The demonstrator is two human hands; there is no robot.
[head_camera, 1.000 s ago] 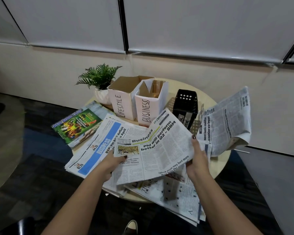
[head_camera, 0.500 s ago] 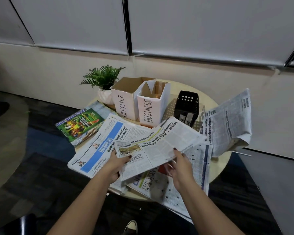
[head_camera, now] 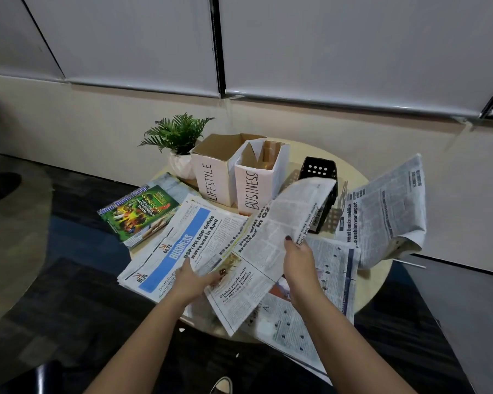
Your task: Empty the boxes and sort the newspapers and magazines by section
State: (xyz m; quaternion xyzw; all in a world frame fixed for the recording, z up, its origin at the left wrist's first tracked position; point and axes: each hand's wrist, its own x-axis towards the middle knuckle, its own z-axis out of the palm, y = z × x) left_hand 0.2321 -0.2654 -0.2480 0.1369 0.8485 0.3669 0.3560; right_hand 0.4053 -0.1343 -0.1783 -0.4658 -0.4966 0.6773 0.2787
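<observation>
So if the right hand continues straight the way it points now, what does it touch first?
Probably the black basket. The right hand points up and away across the folded newspaper it grips; depth is unclear.

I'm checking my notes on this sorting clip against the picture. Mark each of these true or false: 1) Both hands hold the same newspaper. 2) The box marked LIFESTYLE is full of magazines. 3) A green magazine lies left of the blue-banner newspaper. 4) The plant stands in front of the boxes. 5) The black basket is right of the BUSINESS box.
1) True: the left hand and right hand both grip the folded newspaper.
2) False: the LIFESTYLE box looks empty.
3) True: the green magazine lies left of the blue-banner newspaper.
4) False: the plant stands behind and left of the boxes.
5) True: the black basket is right of the BUSINESS box.
</observation>
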